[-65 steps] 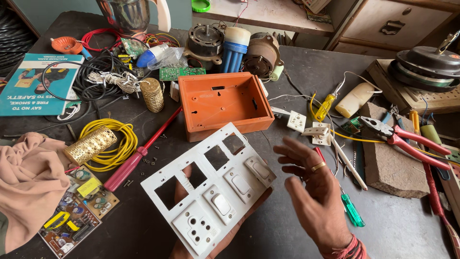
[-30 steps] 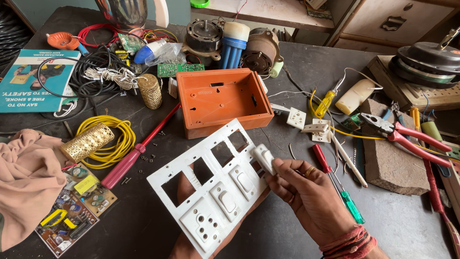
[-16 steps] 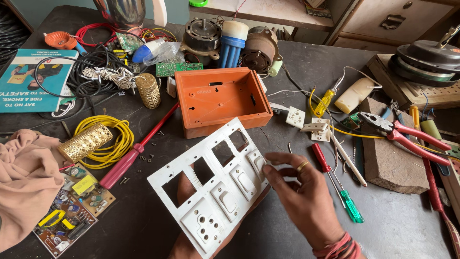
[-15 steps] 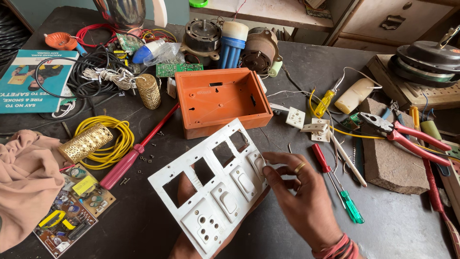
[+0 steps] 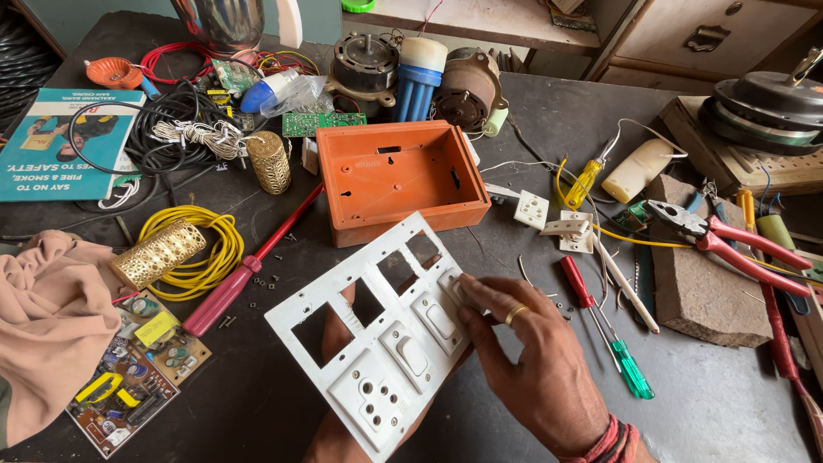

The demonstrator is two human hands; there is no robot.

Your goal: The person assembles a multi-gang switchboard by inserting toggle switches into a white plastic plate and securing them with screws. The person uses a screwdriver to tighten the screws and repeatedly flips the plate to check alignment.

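A dark, scuffed workshop surface (image 5: 531, 129) fills nearly the whole view; along its far edge stands wooden furniture with one drawer front (image 5: 703, 34) at the far right corner.

One white switch plate (image 5: 377, 334) sits above the near edge, tilted, carrying two rocker switches, one socket and four empty cut-outs; a third switch lies under the right fingers. The left hand (image 5: 343, 429) supports it from beneath, its fingers showing through the cut-outs, grip closed around the plate's underside. The right hand (image 5: 531, 360) lies on top, one ring on it, its fingertips (image 5: 467, 287) pressed on a switch at the plate's right end.

One open orange box (image 5: 399, 176) rests just beyond the plate, near the middle. One pink cloth (image 5: 47, 317) lies at the near left edge, one booklet (image 5: 60, 141) at the left edge beyond it. Two motors (image 5: 364, 64) stand at the far edge with one blue cylinder (image 5: 418, 77) between them. One yellow wire coil (image 5: 197, 249) sits left of centre beside two gold mesh rolls (image 5: 159, 253). One circuit board (image 5: 129, 377) lies at the near left corner. One red-handled pliers (image 5: 729, 244) lies on a brick near the right edge. One long red screwdriver (image 5: 249, 266) lies left of the plate; two smaller screwdrivers (image 5: 613, 343), red and green, lie right of it. Loose white sockets (image 5: 533, 208), at least two, lie right of the box.
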